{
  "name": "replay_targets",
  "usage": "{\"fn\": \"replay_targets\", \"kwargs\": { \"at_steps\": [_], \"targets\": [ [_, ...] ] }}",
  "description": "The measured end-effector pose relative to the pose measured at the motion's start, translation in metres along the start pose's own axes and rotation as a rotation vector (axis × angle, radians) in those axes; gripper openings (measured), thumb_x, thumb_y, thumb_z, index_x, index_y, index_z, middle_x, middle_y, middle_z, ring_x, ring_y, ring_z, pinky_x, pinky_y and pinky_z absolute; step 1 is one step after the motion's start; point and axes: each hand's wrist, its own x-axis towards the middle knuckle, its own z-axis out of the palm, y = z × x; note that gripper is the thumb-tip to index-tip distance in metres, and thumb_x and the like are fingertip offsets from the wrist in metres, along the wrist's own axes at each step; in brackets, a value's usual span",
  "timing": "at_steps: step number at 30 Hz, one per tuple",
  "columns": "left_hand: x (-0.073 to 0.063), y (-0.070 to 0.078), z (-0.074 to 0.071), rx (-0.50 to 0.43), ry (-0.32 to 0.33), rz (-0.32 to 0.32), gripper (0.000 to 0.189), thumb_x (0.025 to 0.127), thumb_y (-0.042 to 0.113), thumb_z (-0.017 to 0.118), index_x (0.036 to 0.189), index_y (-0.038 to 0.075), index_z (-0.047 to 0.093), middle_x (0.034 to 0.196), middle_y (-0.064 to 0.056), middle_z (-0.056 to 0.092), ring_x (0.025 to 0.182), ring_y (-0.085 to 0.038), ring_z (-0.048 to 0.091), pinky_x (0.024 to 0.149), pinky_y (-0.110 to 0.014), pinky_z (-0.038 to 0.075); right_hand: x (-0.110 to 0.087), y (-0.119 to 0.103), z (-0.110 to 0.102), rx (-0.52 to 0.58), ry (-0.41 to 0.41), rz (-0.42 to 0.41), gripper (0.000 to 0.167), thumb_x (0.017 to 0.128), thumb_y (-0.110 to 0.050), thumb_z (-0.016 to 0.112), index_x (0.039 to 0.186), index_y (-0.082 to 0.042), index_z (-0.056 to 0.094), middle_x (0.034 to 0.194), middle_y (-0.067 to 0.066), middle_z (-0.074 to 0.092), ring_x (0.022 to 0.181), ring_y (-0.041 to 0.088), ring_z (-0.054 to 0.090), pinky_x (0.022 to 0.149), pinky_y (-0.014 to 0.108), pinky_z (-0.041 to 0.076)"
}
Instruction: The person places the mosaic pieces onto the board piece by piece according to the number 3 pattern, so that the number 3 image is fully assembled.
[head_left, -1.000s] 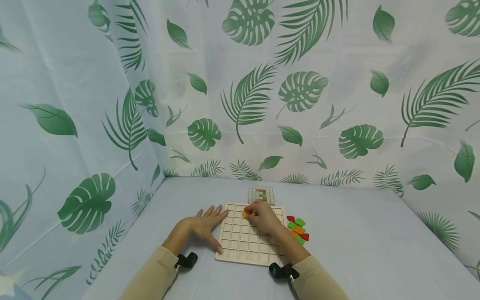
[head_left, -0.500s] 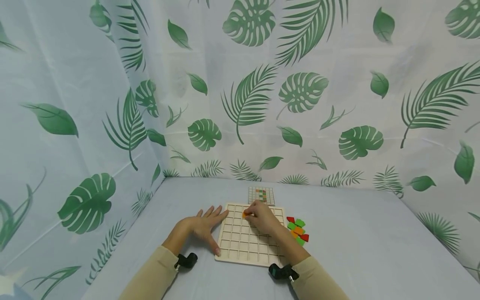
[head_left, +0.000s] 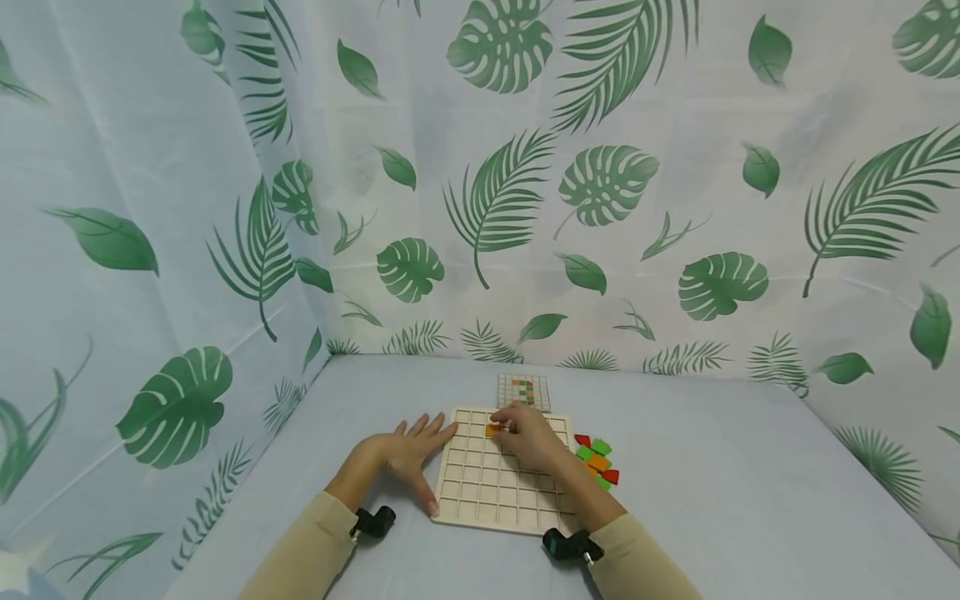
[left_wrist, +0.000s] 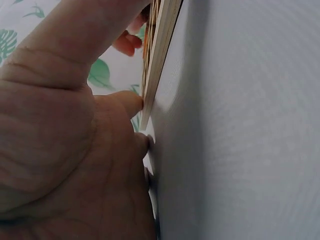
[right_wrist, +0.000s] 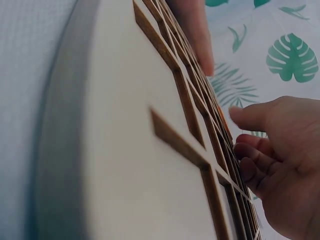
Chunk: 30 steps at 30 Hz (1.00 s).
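A light wooden grid board [head_left: 480,482] lies flat on the table, an orange tile [head_left: 491,430] in one of its cells near the far edge. My right hand [head_left: 528,436] is over the board at that tile. In the right wrist view its thumb [right_wrist: 250,116] stands apart from the curled fingers, close to the orange edge, with nothing between them. My left hand [head_left: 411,454] is spread along the board's left side. Its thumb touches the near left corner and its index fingertip the left edge, as the left wrist view also shows at the board's side [left_wrist: 162,45].
Right of the board lies a small pile of red, green and orange tiles [head_left: 597,462], partly behind the right forearm. Behind the board is a pattern card [head_left: 510,387] with coloured squares. Leaf-print curtains [head_left: 600,283] hang behind and to the left.
The orange tile has gone from between my right thumb and fingers to lying in the grid. Those fingers have loosened from it. My left thumb has slid slightly toward the near corner.
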Motion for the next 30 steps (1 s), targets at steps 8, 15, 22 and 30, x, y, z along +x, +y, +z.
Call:
{"fn": "replay_targets", "kwargs": {
  "at_steps": [8,15,22,30],
  "targets": [
    [0.003,-0.003,0.001,-0.010,0.007,0.014,0.141,0.065,0.059,0.094,0.169,0.023,0.007,0.177,-0.011,-0.004,0.163,-0.038,-0.006,0.128,-0.065,0.000,-0.004,-0.004,-0.016,0.084,0.026,0.027,0.029,0.100,-0.017,0.071,0.126,-0.005,0.073,0.123,0.013,0.071,0.087,0.016,0.062,0.065,0.027,0.052],
    [0.003,-0.007,0.001,-0.028,0.009,0.039,0.143,0.064,0.055,0.097,0.169,0.022,0.006,0.177,-0.012,-0.004,0.163,-0.038,-0.007,0.128,-0.065,0.000,-0.011,0.010,-0.045,0.090,0.077,0.052,0.031,0.101,-0.021,0.071,0.129,-0.008,0.071,0.130,0.012,0.069,0.095,0.018,0.061,0.069,0.028,0.052],
    [0.005,-0.008,0.001,-0.010,0.007,0.041,0.142,0.065,0.057,0.095,0.169,0.024,0.005,0.177,-0.011,-0.005,0.163,-0.036,-0.008,0.129,-0.064,0.000,-0.026,0.032,-0.081,0.064,0.109,0.150,0.039,0.100,-0.026,0.072,0.134,-0.006,0.068,0.130,0.014,0.069,0.105,0.027,0.061,0.076,0.034,0.055],
    [0.003,-0.009,0.001,-0.015,0.007,0.051,0.140,0.066,0.057,0.094,0.169,0.022,0.006,0.177,-0.012,-0.005,0.163,-0.037,-0.007,0.128,-0.065,0.000,-0.037,0.048,-0.113,0.037,0.074,0.218,0.040,0.100,-0.030,0.071,0.134,-0.007,0.069,0.134,0.018,0.069,0.110,0.028,0.063,0.089,0.041,0.057]
  ]
}}
